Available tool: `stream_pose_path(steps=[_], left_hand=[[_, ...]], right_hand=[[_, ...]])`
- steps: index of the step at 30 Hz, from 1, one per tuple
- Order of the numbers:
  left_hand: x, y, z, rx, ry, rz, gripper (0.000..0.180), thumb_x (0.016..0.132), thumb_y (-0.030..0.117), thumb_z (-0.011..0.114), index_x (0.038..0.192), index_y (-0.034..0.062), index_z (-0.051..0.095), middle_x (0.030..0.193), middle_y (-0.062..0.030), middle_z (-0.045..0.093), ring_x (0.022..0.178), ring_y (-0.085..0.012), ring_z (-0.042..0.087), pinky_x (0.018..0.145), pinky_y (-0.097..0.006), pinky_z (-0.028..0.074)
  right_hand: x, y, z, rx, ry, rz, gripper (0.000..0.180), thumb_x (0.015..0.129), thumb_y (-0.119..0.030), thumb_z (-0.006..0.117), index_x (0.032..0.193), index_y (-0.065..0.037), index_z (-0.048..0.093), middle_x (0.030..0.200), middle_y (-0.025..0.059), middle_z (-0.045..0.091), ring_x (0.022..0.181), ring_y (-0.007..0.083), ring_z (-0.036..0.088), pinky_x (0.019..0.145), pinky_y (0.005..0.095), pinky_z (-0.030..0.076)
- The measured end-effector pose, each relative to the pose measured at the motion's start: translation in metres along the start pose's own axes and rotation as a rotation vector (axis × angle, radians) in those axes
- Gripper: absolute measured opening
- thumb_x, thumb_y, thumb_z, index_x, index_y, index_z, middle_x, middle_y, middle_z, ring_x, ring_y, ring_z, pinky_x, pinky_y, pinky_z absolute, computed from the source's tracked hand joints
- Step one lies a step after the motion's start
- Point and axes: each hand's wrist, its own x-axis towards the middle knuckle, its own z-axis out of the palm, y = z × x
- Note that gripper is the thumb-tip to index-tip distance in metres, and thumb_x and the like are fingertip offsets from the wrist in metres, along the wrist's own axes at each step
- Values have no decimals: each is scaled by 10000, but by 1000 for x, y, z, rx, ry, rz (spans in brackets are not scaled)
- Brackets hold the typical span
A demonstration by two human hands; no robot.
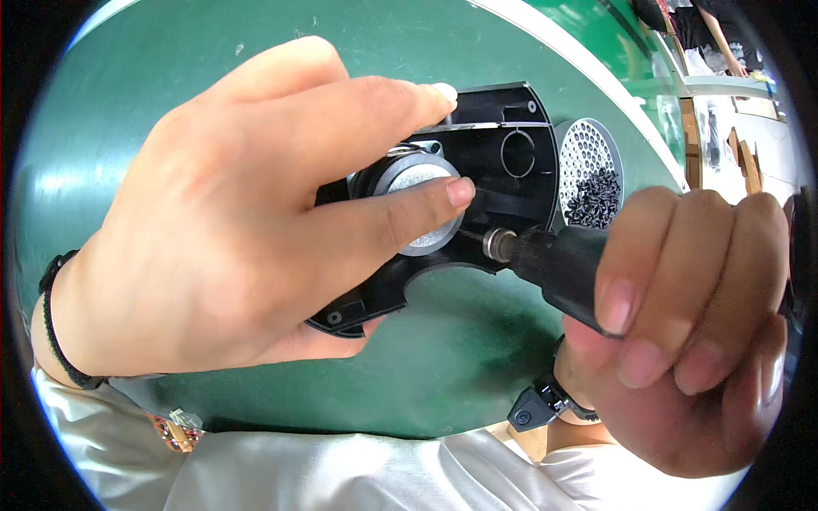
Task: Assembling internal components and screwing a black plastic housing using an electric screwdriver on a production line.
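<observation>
My left hand grips a black plastic housing, thumb lying over a round silver-grey speaker magnet set in it. The index finger reaches the housing's far edge, and other fingertips show beneath its near edge. In my right hand is a black power screwdriver, fingers wrapped round its body. Its metal collar and thin bit point left into the housing, right beside the magnet and just below my left thumb tip. The bit's very end is hard to make out.
A round grey dish with a perforated plate holds a heap of small black screws, just right of the housing. All this is on a green table with a white rim. Coloured wires with a white connector lie at the near left edge. Another person stands far right.
</observation>
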Motion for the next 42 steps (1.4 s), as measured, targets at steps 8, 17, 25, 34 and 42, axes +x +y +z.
stream_pose_path(steps=[8, 17, 25, 34, 42], left_hand=[[1, 4, -3, -36, -6, -19, 668, 497, 158, 802, 1155, 70, 726, 1319, -277, 596, 806, -325, 596, 695, -391, 470], [2, 7, -10, -59, -81, -108, 725, 481, 136, 840, 1194, 116, 710, 1374, -236, 573, 862, -354, 614, 759, -415, 505], [16, 14, -34, 272, -334, -146, 547, 569, 44, 648, 1094, 140, 768, 1488, -275, 465, 1315, -474, 460, 1146, -656, 216], [4, 27, -24, 57, -182, -173, 573, 706, 416, 821, 983, -18, 570, 1242, -297, 627, 1256, -524, 530, 1094, -606, 351], [-6, 35, -12, 103, -157, -230, 655, 672, 205, 733, 1255, -61, 598, 1381, -324, 439, 1296, -502, 449, 1090, -615, 321]], right_hand=[[19, 30, -12, 172, -138, -368, 195, 970, -116, 509, 1120, -78, 390, 778, 28, 532, 636, 162, 545, 659, 336, 462], [-4, -18, -39, 298, 217, -390, 156, 852, -115, 624, 892, -80, 477, 693, 11, 479, 631, 130, 515, 673, 286, 441], [19, 20, -93, -82, 563, -578, 159, 923, -128, 521, 1058, -45, 537, 727, 5, 436, 611, 123, 442, 674, 326, 407], [40, 47, -92, 19, 489, -547, 79, 933, -129, 518, 905, -58, 541, 733, 49, 480, 601, 159, 487, 645, 354, 469], [49, 67, -94, -15, 562, -643, 156, 926, -119, 533, 828, -6, 578, 715, 59, 495, 587, 171, 505, 605, 366, 482]])
